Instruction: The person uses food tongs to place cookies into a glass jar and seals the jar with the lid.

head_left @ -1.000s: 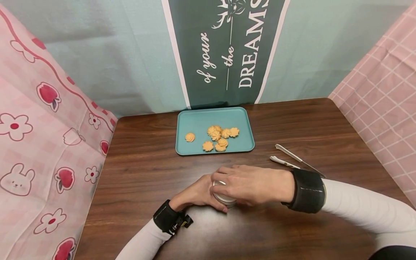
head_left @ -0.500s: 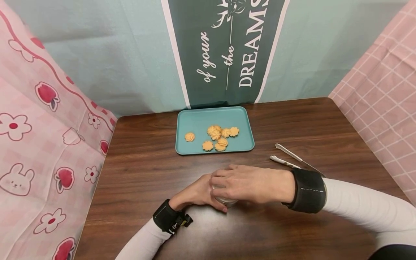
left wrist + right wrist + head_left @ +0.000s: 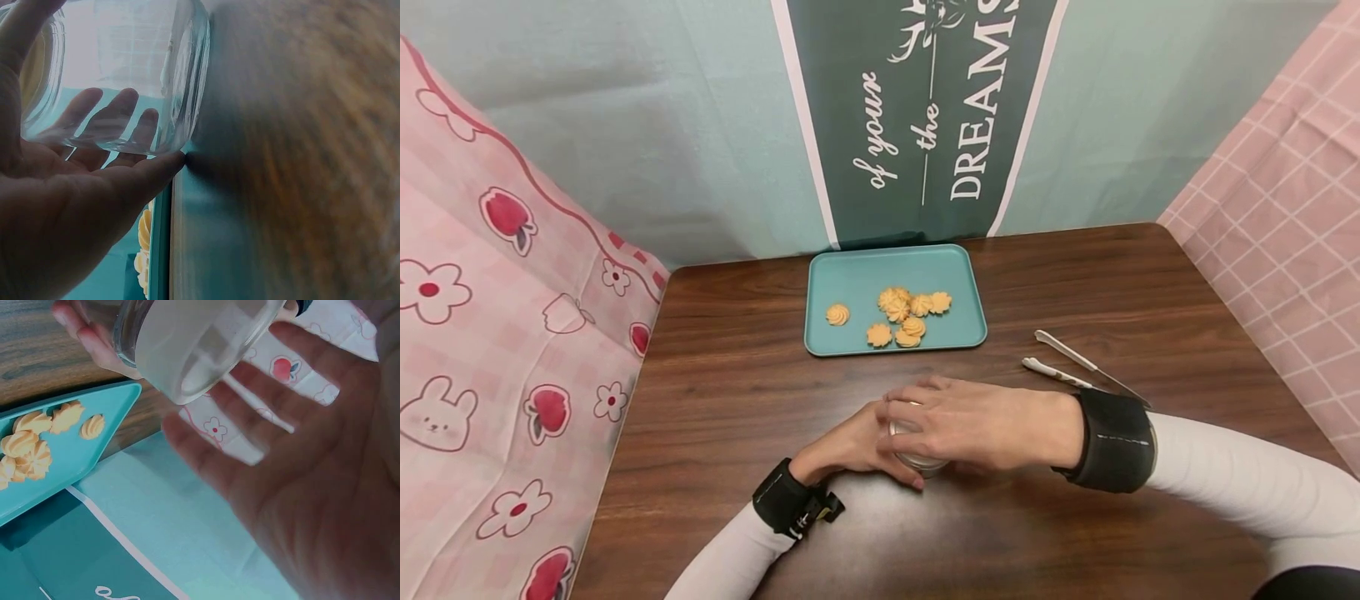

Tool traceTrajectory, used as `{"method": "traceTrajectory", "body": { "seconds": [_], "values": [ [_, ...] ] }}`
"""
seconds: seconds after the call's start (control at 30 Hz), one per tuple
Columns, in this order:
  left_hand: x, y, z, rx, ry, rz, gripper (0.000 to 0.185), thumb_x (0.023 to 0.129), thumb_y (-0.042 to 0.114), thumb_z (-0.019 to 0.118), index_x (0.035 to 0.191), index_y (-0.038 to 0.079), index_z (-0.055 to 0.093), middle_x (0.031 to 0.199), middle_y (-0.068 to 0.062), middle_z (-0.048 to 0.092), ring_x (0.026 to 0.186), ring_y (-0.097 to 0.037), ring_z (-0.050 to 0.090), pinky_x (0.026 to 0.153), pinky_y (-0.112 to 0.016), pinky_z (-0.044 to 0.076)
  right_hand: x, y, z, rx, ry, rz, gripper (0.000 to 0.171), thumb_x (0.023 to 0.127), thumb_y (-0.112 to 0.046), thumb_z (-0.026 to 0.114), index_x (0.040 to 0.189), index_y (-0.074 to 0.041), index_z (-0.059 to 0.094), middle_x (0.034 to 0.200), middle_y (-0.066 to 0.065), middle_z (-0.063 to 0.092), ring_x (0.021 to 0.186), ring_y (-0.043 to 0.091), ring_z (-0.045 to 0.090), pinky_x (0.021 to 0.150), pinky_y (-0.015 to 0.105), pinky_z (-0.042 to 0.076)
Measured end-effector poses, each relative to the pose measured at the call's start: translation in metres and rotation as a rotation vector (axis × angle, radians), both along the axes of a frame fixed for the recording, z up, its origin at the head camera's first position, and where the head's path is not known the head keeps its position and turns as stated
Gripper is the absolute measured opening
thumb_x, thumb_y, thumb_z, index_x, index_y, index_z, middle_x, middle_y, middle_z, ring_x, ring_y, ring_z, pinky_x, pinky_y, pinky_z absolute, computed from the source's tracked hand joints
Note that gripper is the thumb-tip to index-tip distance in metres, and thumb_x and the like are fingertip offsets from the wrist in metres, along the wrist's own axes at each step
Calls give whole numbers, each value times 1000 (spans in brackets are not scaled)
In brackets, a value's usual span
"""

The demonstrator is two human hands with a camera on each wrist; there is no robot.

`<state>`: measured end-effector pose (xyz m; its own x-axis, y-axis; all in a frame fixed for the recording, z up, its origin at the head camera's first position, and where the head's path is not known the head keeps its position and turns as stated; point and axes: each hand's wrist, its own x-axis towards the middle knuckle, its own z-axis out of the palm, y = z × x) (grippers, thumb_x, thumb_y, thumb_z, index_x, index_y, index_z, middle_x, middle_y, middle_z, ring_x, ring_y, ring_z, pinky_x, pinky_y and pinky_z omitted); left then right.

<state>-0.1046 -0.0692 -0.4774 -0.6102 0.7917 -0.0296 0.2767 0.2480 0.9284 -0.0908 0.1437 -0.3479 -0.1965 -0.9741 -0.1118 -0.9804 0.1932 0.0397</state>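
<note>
A clear glass jar point(image 3: 119, 50) stands upright close over the table, its base near the wood. My left hand point(image 3: 853, 442) wraps its side from the left; several fingers show through the glass in the left wrist view. On top sits a round, pale metallic lid point(image 3: 194, 344). My right hand point(image 3: 977, 425) arches over this lid from the right, fingers around its rim. In the right wrist view the fingers point(image 3: 250, 419) look fairly long and spread, one fingertip right at the rim. The right thumb is hidden.
Behind the hands lies a teal tray point(image 3: 850, 275) with several swirled cookies point(image 3: 895, 305). Two white-handled utensils point(image 3: 1067, 352) rest on the brown table point(image 3: 722, 358) at right, partly behind the right wrist. Fabric hangings point(image 3: 700, 150) enclose the back and sides.
The fingers of my right hand shift slightly around the lid, covering more of it than a second ago. My left hand stays still on the jar.
</note>
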Motion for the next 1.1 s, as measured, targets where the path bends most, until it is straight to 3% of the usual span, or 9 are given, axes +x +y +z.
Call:
{"method": "traceTrajectory", "body": {
  "seconds": [0.17, 0.37, 0.5, 0.77, 1.0, 1.1],
  "values": [
    [0, 3, -2, 66, -12, 8, 97, 69, 14, 101, 151, 14, 49, 142, 3, 60, 123, -9, 61, 109, -31, 50, 3, -1, 0, -53, -24, -134, 93, 80, -59, 87, 153, -19, 48, 154, 11, 48, 140, 30, 50, 103, 50, 54],
    [0, 4, -2, 41, 5, 34, 108, 66, 15, 103, 156, 19, 44, 144, 5, 59, 123, -9, 62, 108, -30, 50, 9, -5, -1, -78, -27, -350, 89, 89, -65, 75, 157, -15, 47, 155, 19, 48, 137, 38, 54, 89, 51, 62],
    [-1, 3, -1, 14, 6, 41, 105, 67, 19, 103, 155, 20, 45, 143, 6, 59, 121, -8, 62, 107, -29, 51, 16, -7, -2, -28, -28, -421, 93, 89, -71, 71, 158, -14, 45, 154, 19, 49, 132, 37, 57, 82, 49, 63],
    [0, 2, 1, -18, -4, 34, 101, 71, 29, 101, 154, 17, 46, 143, 3, 60, 117, -7, 64, 103, -27, 53, 22, -8, -8, -55, -35, -413, 85, 85, -63, 80, 147, -11, 53, 143, 19, 54, 121, 34, 62, 69, 41, 64],
    [3, 2, 2, -40, -6, 53, 97, 68, 26, 103, 149, 17, 49, 136, 7, 65, 113, -5, 64, 100, -26, 53, 24, -9, -15, -86, 54, -349, 68, 82, -55, 87, 130, -13, 61, 109, 5, 59, 98, 21, 60, 55, 29, 55],
    [4, 2, 2, -38, -11, 51, 97, 67, 23, 103, 148, 16, 50, 134, 7, 66, 112, -5, 64, 100, -26, 53, 23, -9, -16, -92, 71, -326, 60, 82, -47, 89, 125, -13, 63, 105, 3, 60, 96, 20, 60, 55, 28, 55]
  ]
}}
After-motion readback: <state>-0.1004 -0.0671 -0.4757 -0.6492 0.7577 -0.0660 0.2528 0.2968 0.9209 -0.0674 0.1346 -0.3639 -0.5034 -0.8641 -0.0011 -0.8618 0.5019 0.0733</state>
